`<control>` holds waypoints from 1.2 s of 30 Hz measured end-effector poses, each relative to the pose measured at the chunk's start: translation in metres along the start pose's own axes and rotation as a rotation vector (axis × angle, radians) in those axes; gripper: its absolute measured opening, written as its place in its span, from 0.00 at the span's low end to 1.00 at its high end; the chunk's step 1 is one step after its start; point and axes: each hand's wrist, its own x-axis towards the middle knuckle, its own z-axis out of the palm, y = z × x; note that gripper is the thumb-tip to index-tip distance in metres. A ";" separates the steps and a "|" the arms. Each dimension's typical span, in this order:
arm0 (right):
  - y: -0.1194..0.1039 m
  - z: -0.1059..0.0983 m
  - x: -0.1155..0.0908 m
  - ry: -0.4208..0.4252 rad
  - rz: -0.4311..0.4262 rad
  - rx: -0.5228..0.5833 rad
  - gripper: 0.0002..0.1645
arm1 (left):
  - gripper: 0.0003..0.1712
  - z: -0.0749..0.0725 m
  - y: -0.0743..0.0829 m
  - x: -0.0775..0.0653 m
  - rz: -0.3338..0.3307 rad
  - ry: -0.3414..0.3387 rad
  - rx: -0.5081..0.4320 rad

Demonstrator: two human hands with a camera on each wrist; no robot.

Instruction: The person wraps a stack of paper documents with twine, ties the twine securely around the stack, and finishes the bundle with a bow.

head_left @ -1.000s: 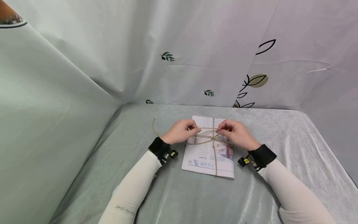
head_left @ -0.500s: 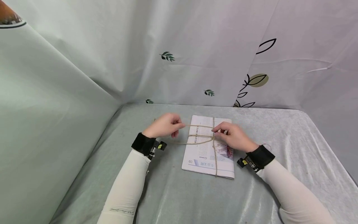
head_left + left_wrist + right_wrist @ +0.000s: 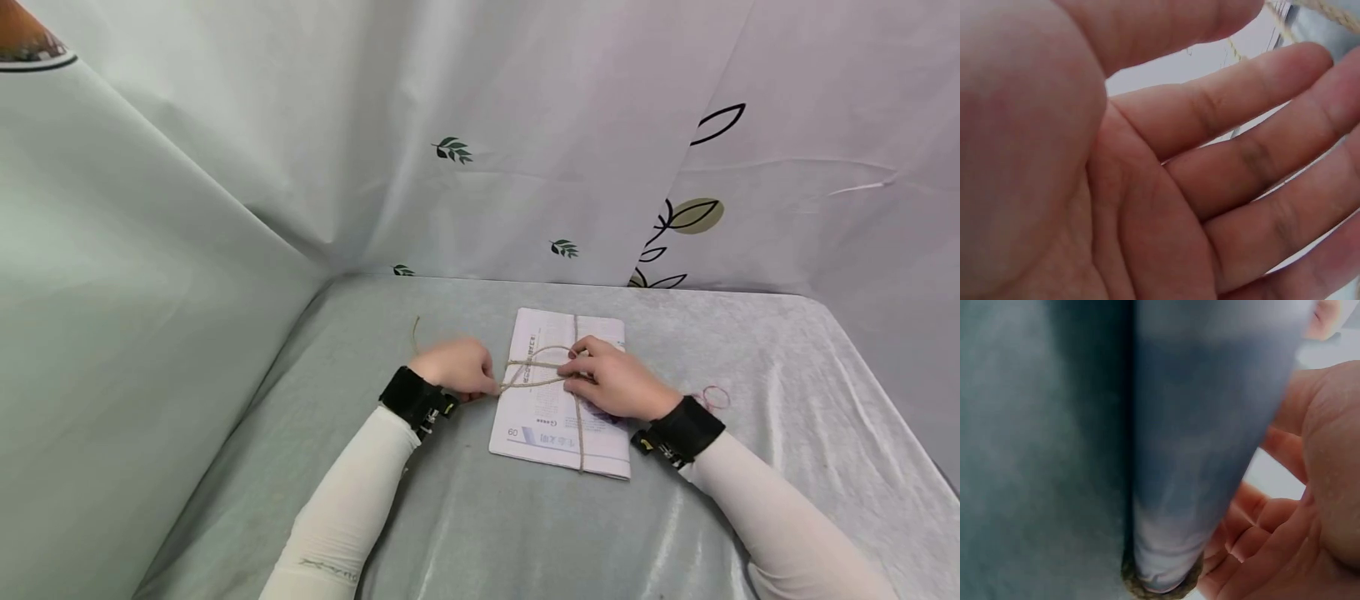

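Note:
A folded newspaper bundle (image 3: pixel 551 446) lies on the grey-covered table, with twine (image 3: pixel 534 384) wrapped around it lengthwise and crosswise. My left hand (image 3: pixel 454 368), slightly blurred, is at the bundle's left edge beside the twine. In the left wrist view its thumb and nearly straight fingers (image 3: pixel 1210 115) are apart, with twine strands (image 3: pixel 1338 15) past the tips. My right hand (image 3: pixel 618 379) rests over the bundle and pinches the twine near the crossing, which it partly hides. From there a loose loop curves left. The right wrist view shows curled fingers (image 3: pixel 1250 540) beyond the bundle's edge (image 3: pixel 1197 419).
A thin reddish loop of thread (image 3: pixel 716 397) lies right of the bundle, by my right wrist. A free twine end (image 3: pixel 416 329) lies beyond my left hand. White curtains (image 3: pixel 487 217) with leaf prints stand behind and left of the table (image 3: pixel 450 517).
My left hand first drew twine leftward from the bundle, then came down toward its left edge. My right hand shifted slightly left over the crossing. The upper strand went from taut to a loose curve.

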 end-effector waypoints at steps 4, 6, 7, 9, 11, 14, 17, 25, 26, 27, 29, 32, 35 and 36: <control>-0.001 0.001 0.000 0.007 -0.005 -0.028 0.10 | 0.19 0.007 0.005 0.006 0.013 0.010 0.019; -0.001 0.000 0.001 0.012 -0.007 -0.035 0.06 | 0.19 0.010 0.008 0.008 0.036 0.013 0.036; -0.002 0.000 0.001 0.013 -0.010 -0.038 0.04 | 0.20 0.012 0.008 0.009 0.051 0.014 0.043; -0.002 0.000 0.002 0.012 -0.016 -0.039 0.03 | 0.20 0.014 0.010 0.010 0.084 0.015 0.051; -0.002 0.000 0.003 0.017 -0.016 -0.038 0.02 | 0.22 0.016 0.011 0.011 0.121 0.017 0.052; 0.000 0.000 0.004 0.041 0.003 -0.009 0.04 | 0.23 0.017 0.012 0.010 0.150 0.007 0.043; 0.004 0.000 0.006 0.089 0.049 0.055 0.07 | 0.19 0.017 0.015 0.010 0.169 -0.003 0.035; 0.006 -0.002 0.007 0.164 0.187 0.226 0.10 | 0.10 0.019 0.026 0.013 0.271 -0.070 -0.147; 0.006 -0.002 0.007 0.167 0.197 0.244 0.10 | 0.09 0.020 0.028 0.014 0.293 -0.067 -0.183; 0.007 -0.002 0.008 0.170 0.200 0.257 0.11 | 0.09 0.022 0.029 0.016 0.305 -0.062 -0.218; 0.008 -0.002 0.008 0.169 0.219 0.280 0.11 | 0.09 0.025 0.031 0.018 0.321 -0.041 -0.260; 0.011 0.000 0.009 0.158 0.257 0.312 0.11 | 0.10 0.030 0.034 0.020 0.332 -0.006 -0.258; 0.013 0.000 0.009 0.146 0.288 0.336 0.11 | 0.11 0.036 0.036 0.022 0.361 -0.006 -0.239; 0.013 0.000 0.010 0.142 0.293 0.344 0.11 | 0.10 0.037 0.037 0.023 0.377 -0.010 -0.238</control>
